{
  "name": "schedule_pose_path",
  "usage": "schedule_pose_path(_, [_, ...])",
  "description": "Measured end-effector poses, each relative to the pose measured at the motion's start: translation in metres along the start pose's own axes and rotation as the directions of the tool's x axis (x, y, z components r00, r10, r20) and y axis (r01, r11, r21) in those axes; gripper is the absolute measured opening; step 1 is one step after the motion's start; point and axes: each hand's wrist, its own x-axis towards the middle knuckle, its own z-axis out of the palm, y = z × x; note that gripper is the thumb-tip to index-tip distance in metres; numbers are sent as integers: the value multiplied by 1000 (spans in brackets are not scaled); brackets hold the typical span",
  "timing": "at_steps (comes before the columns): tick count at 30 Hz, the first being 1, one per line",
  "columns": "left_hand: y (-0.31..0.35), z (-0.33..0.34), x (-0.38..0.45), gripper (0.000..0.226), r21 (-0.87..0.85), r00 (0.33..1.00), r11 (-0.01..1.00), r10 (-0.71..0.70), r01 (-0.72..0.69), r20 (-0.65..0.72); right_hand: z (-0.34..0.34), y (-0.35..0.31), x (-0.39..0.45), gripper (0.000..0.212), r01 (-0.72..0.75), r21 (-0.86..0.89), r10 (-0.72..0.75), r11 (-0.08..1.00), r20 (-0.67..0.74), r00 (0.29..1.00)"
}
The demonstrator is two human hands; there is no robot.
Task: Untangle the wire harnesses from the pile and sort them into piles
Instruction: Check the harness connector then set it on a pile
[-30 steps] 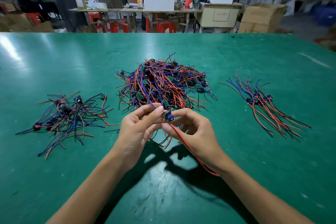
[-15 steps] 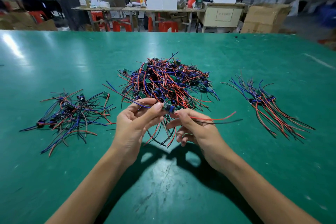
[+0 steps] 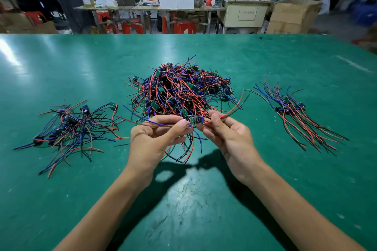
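both hands pinch one harness before the centre pile: left hand its blue wires, right hand its red.

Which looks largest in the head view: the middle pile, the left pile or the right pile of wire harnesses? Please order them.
1. Middle pile, the largest.
2. Left pile and right pile look similar in spread, so I cannot rank them.

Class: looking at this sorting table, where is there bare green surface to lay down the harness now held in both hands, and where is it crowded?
Bare green table lies behind all three piles, and near the camera beside the forearms. Narrow strips separate the tangled middle pile from the left pile and the right pile. It is crowded where the left hand and right hand hold the harness, over the middle pile's trailing wires.
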Motion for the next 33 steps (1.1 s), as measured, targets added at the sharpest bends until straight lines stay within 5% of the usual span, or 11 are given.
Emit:
schedule_pose_path(6, [-5, -10, 4, 43, 246, 960, 961, 56, -126, 274, -7, -8, 4, 30, 97, -157, -90, 983, 51, 995])
schedule_pose_path(9, [-9, -8, 4, 26, 305, 970, 943, 61, -134, 235, -11, -12, 4, 28, 108, -269, -93, 957, 69, 993])
schedule_pose_path(12, [-7, -4, 1, 28, 211, 974, 977, -78, 33, 211, -13, -10, 4, 16, 124, -380, -101, 916, 79, 992])
schedule_pose_path(16, [-16, 11, -11, 36, 247, 965, 965, -144, 88, 219, -15, -1, 3, 8, 242, -560, -218, 792, 112, 970])
schedule_pose_path(21, [-27, 16, -12, 14, 270, 957, 952, -203, 144, 207, -19, 6, 5, 12, 308, -720, -299, 622, 145, 943])
schedule_pose_path(33, [-12, 14, -12, 16, 150, 953, 963, -248, 223, 175, -14, 7, 5, 11, 175, -475, -129, 863, 128, 983])
